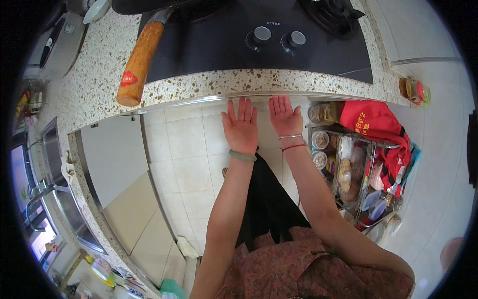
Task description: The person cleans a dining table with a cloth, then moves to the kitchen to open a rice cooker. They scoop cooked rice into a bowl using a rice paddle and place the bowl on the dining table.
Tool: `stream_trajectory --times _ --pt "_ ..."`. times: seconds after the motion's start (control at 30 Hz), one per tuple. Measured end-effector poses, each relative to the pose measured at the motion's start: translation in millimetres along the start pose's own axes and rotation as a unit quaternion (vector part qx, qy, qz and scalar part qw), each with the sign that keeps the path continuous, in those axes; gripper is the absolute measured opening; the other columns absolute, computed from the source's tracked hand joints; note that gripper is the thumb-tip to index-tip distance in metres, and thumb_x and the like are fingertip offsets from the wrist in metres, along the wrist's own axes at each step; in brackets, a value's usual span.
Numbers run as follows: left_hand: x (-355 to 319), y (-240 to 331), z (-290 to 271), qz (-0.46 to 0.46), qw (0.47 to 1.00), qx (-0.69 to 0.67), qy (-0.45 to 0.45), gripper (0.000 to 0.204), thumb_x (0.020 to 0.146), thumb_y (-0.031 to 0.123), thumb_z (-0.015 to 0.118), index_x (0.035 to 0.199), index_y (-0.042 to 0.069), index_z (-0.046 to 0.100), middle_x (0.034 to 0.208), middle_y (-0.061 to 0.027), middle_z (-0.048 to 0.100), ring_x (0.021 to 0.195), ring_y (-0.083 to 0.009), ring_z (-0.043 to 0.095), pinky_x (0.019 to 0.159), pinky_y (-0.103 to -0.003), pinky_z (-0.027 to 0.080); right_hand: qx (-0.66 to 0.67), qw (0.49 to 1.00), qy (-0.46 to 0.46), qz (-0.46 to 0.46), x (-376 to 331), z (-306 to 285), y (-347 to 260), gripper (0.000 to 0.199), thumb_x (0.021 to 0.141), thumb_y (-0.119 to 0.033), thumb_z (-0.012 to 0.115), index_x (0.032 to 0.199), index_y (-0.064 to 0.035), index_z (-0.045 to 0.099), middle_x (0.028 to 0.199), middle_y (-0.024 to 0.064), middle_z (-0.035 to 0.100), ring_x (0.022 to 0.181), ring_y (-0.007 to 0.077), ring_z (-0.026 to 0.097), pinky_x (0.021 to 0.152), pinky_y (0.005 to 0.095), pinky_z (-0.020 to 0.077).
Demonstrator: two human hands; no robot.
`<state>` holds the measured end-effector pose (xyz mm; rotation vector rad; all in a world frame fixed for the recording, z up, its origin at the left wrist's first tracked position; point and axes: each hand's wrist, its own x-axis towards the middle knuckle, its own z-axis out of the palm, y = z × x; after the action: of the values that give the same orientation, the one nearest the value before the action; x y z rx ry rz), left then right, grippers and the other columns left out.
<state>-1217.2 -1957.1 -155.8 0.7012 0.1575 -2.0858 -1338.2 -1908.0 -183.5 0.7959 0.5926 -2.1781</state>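
Both my hands are held out palm up, side by side, just in front of the counter edge. My left hand (242, 130) is open and holds nothing, its fingers stretched toward the stove; a green bangle (242, 156) circles that wrist. Fingers extended, my right hand (286, 117) is likewise open and bare, with a silver bracelet (290, 136) and a red cord (294, 147) on its wrist. Beyond them lies the black gas stove (219, 50) with two round knobs. A pan's wooden handle (142, 62) juts over the counter to the left of my hands.
Speckled counter (194, 85) runs along the front and down the left side, where a sink (74, 217) is set in. On the right stands a wire rack (366, 172) with jars and packages, a red bag (371, 119) over it. A small jar (422, 93) sits at the counter's right corner.
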Motion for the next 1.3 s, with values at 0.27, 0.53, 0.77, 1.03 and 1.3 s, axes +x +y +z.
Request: stream_trajectory --times 0.27,0.53,0.77,1.03,1.3 --pt "-56 18 -13 -0.023 0.995 0.050 0.082 0.050 0.092 0.018 0.049 0.139 0.014 0.031 0.139 -0.0189 0.036 0.132 -0.0315 0.035 0.111 -0.047 0.029 -0.033 0.999 -0.005 0.011 -63 -49 -12 0.067 0.098 -0.052 0.029 0.129 0.0058 0.044 0.134 0.0195 0.048 0.129 0.0328 0.042 0.114 0.0480 0.0264" --pt "-112 36 -34 -0.083 0.990 0.093 0.064 0.048 0.088 0.010 0.050 0.135 0.009 0.036 0.132 -0.0156 0.041 0.125 -0.0296 0.040 0.108 -0.045 0.032 -0.122 0.991 0.013 0.052 -133 -82 -34 0.064 0.098 -0.048 0.037 0.130 0.0073 0.042 0.133 0.0192 0.048 0.130 0.0327 0.040 0.114 0.0456 0.0281" --pt "-142 41 -63 -0.124 0.979 0.159 0.031 0.053 0.095 0.029 0.050 0.142 0.015 0.030 0.138 -0.0076 0.043 0.131 -0.0264 0.037 0.109 -0.042 0.029 -0.192 0.979 0.024 0.068 -166 -97 -43 0.063 0.097 -0.049 0.041 0.125 0.0061 0.045 0.135 0.0185 0.048 0.131 0.0330 0.040 0.112 0.0448 0.0296" --pt "-164 40 -68 -0.229 0.963 0.107 0.091 0.047 0.095 0.026 0.049 0.136 0.009 0.037 0.136 -0.0111 0.044 0.130 -0.0288 0.039 0.109 -0.047 0.030 -0.467 0.858 -0.007 0.212 -179 -57 -80 0.055 0.096 -0.047 0.046 0.122 0.0017 0.051 0.118 0.0192 0.060 0.102 0.0296 0.062 0.087 0.0435 0.0513" --pt "-72 -30 5 -0.153 0.969 0.188 -0.034 0.060 0.099 0.044 0.039 0.145 0.008 0.027 0.148 -0.0116 0.032 0.139 -0.0229 0.024 0.112 -0.040 0.021 -0.545 0.823 0.003 -0.161 -40 -23 -70 0.049 0.084 -0.027 0.071 0.122 -0.0006 0.055 0.112 0.0133 0.063 0.099 0.0191 0.061 0.084 0.0310 0.0487"
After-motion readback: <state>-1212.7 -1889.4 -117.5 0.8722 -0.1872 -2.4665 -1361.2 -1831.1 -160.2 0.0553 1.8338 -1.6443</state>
